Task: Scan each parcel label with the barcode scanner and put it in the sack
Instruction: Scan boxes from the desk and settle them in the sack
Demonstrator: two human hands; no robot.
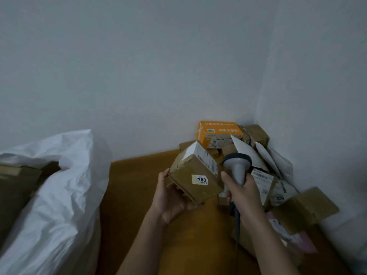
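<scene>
Both hands grip: left (170, 201) cradles parcel (195, 175), right (243, 193) clasps scanner (237, 163) just beside it

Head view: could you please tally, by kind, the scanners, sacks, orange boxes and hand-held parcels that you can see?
barcode scanner: 1, gripped by the right hand
white sack: 1
orange box: 1
brown parcel: 1, held in the left hand
Total: 4
The corner pile overlaps too much for an exact count.
</scene>
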